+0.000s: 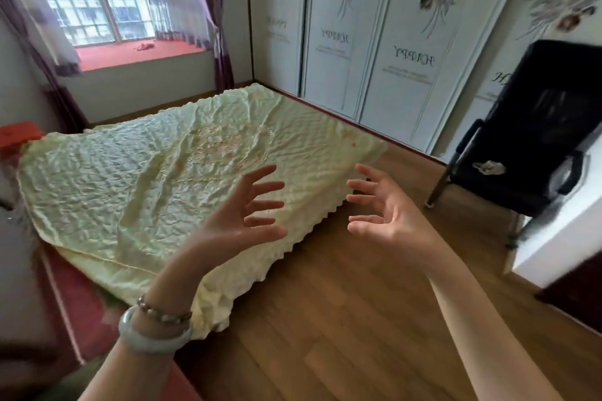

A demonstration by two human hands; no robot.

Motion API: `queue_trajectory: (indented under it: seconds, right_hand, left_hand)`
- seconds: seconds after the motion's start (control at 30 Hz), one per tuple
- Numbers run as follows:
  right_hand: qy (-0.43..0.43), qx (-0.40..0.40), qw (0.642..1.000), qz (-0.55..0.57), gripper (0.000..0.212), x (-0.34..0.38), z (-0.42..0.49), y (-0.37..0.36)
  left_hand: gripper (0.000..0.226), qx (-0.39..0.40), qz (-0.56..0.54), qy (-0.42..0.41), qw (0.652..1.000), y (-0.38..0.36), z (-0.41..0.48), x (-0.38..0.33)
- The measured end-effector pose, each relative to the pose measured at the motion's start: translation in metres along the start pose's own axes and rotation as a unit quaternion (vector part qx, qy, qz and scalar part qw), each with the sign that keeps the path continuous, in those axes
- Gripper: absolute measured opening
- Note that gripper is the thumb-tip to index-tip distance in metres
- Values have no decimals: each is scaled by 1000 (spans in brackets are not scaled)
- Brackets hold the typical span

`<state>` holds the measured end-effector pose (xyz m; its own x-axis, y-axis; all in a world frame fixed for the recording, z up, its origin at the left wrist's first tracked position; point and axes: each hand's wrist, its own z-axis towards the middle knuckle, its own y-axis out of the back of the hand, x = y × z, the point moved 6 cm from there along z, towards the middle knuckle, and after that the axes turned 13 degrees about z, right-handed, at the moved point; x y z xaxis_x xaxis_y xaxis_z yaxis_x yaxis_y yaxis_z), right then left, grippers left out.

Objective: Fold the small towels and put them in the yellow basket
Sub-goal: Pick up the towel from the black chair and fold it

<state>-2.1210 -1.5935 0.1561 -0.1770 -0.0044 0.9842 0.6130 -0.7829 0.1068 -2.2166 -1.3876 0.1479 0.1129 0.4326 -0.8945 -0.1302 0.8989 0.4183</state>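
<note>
1. Hands: left hand (pixel 241 215) and right hand (pixel 387 208) are both empty, with fingers spread and palms facing each other. They are raised over the near right corner of the bed (pixel 136 179). Nothing is gripped.
2. Task items: no small towels and no yellow basket are in view, on the bed or around it. My read is that the task hasn't started. Main risk is time lost searching the wrong spot.
3. Misidentification: a crumpled pale thing (pixel 488 167) lies on the seat of the black chair (pixel 534 127), right of the bed. It's too small to tell whether it is a towel. Grabbing it on assumption could put the wrong item in the basket.
4. Folding surface: the bed's quilted cover is heavily wrinkled and hangs over the near edge. Towels folded there would likely come out uneven, and a stack near that edge could slide to the wood floor (pixel 325 319).
5. Snagging: the bangle (pixel 153 335) and bead bracelet (pixel 163 311) on the left wrist could catch towel loops and pull a fold open.
6. Clearance: the chair and a white tabletop corner (pixel 560 238) crowd the floor right of the bed. An elbow or a carried basket could clip either one.
</note>
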Motion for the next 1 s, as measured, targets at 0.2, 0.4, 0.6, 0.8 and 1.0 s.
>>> queue_trajectory:
  seconds: [0.2, 0.4, 0.6, 0.8, 1.0]
  right_hand:
    - [1, -51, 999, -8, 82, -8, 29, 117]
    - [12, -90, 996, -1, 82, -17, 60, 216]
    - [7, -114, 993, 11, 78, -35, 95, 288]
    - [0, -139, 990, 14, 78, -59, 141, 338]
    - [-8, -179, 984, -3, 79, -78, 201, 397]
  left_hand:
    - [86, 46, -12, -27, 998, -74, 112, -21]
    - [85, 61, -21, -52, 997, -133, 207, -38]
    - [85, 79, -37, -44, 995, -170, 284, -35]
    - [82, 104, -29, -50, 993, -194, 369, -23]
    - [81, 144, -13, -91, 985, -221, 479, -17]
